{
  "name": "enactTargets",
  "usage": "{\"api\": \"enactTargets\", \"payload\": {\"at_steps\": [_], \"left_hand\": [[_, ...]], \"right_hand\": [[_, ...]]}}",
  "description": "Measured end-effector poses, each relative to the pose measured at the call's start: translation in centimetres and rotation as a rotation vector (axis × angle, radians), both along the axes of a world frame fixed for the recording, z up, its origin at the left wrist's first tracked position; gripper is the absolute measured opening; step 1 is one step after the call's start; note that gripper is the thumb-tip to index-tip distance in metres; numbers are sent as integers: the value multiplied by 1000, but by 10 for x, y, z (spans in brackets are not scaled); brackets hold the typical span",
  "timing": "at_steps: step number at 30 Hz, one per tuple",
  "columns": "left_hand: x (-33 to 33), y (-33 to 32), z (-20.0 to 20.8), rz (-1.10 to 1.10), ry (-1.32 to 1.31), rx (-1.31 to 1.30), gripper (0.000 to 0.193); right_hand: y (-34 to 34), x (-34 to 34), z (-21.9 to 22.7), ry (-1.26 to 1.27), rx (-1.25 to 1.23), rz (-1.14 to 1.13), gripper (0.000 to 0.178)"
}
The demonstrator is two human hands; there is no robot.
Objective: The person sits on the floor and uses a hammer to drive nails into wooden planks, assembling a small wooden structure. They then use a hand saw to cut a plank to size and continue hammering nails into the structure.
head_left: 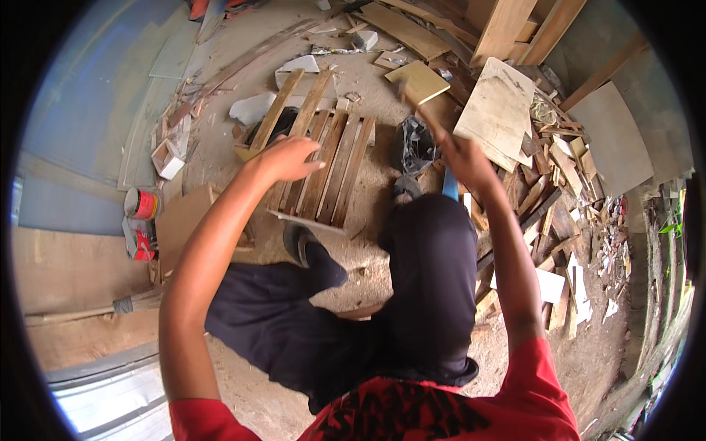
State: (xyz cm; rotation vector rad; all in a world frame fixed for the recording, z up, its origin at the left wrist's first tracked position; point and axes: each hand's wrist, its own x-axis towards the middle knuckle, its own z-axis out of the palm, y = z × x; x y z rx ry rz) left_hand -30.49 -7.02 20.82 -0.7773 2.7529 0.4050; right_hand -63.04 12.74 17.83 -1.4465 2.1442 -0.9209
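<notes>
A slatted wooden frame (334, 165) lies on the ground in front of me, its brown slats running away from me. Over its left slats is my left hand (290, 156), fingers bent and drawn together; anything between the fingertips is too small to make out. My right hand (465, 158) is raised to the right of the frame, closed around the wooden handle of a hammer (423, 110). The hammer's head is blurred and points away from me. Two longer, paler slats (278, 110) stick out past the frame's far left end.
A black plastic bag (418, 147) sits right of the frame. Scrap wood (562, 165) and a pale board (496, 110) are heaped along the right. At left stand a red can (141, 203) and a plywood panel (81, 272). My bent legs (430, 264) are close to the frame.
</notes>
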Motion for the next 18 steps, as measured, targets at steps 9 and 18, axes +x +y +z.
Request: {"api": "enactTargets", "payload": {"at_steps": [9, 18], "left_hand": [[-58, -105, -147, 56, 137, -75, 70], [-110, -126, -246, 171, 628, 9, 62]], "right_hand": [[-21, -8, -165, 140, 444, 218, 37], [-67, -10, -257, 181, 296, 290, 37]]}}
